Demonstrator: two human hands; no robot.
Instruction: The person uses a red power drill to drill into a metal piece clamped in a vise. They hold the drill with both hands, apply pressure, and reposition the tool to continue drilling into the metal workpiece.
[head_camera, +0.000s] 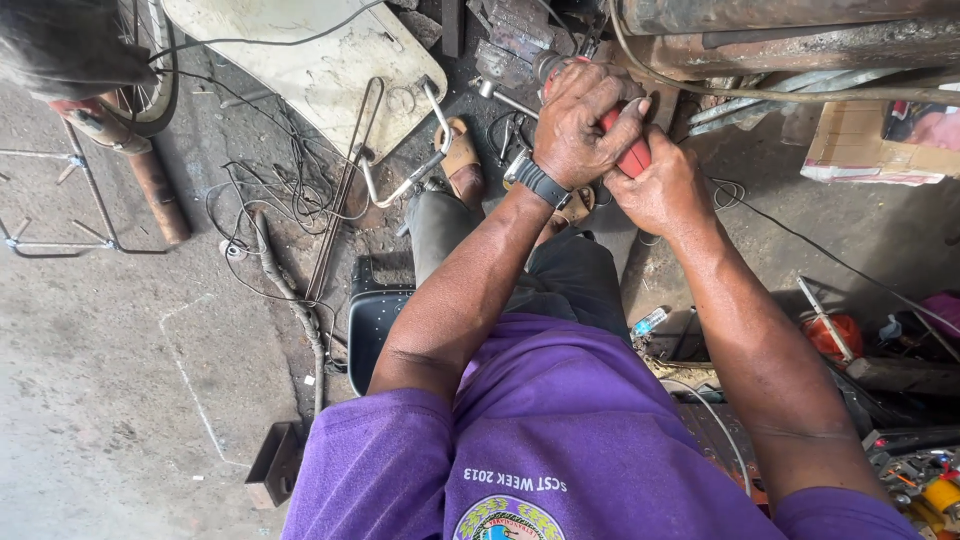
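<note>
Left hand (580, 125) and right hand (662, 185) both in closed grip on red-handled tool (632, 155), rusty pipe (790, 45) above, tangled wires (270, 200) on floor, sandal (462, 158) near.

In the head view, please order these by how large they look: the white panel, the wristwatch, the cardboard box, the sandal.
1. White panel
2. Cardboard box, partly cut off by the frame edge
3. Sandal
4. Wristwatch

The watch is nearer the camera, yet looks smallest.

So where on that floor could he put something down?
Bare concrete floor lies at the left, between the wire frame and the purple shirt. Another patch lies below the cardboard box. Wires and tools crowd the rest.
</note>
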